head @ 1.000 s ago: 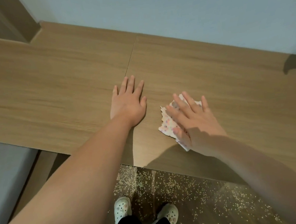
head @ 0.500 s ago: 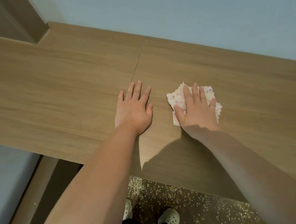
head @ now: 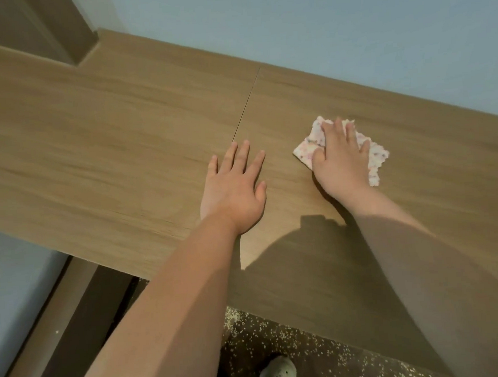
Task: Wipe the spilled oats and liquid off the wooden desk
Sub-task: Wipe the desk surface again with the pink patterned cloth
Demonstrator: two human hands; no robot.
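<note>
**Head view, looking down.** We are viewing a light-brown, wood-grain laminate bench (head: 121, 123) that is crossing the frame from left to right below a pale blue-grey wall (head: 348, 22). A thin dark seam (head: 246, 109) is dividing its smooth, matt top at centre.

**The governing relation.** The small white cloth (head: 378, 158), speckled pink and scallop-edged, is lying flat on the bench right of centre, directly beneath the right hand (head: 339, 159). Its long axis is running diagonally from upper left to lower right. The right hand is therefore the nearer one. It is pressing palm-down with its fingers straight and spread, pinning the cloth rather than gripping it. Only the cloth's two ends are showing.

**The other hand.** The left hand (head: 233, 189) is resting flat on bare wood just left of the cloth, apart from it. Its fingers are extended and it is holding nothing; we are judging that it is bracing the body.

**State of the task.** We are finding no grains or wet sheen on the visible bench top, though thin moisture may be escaping this view. Pale oat grains (head: 280, 341) are lying scattered on the dark floor (head: 325, 367) at lower centre, beside a cream perforated clog (head: 279, 373). We are judging the wiping to be far advanced. The unwiped wood, if any, is lying rightward and toward the wall from the cloth.
</note>
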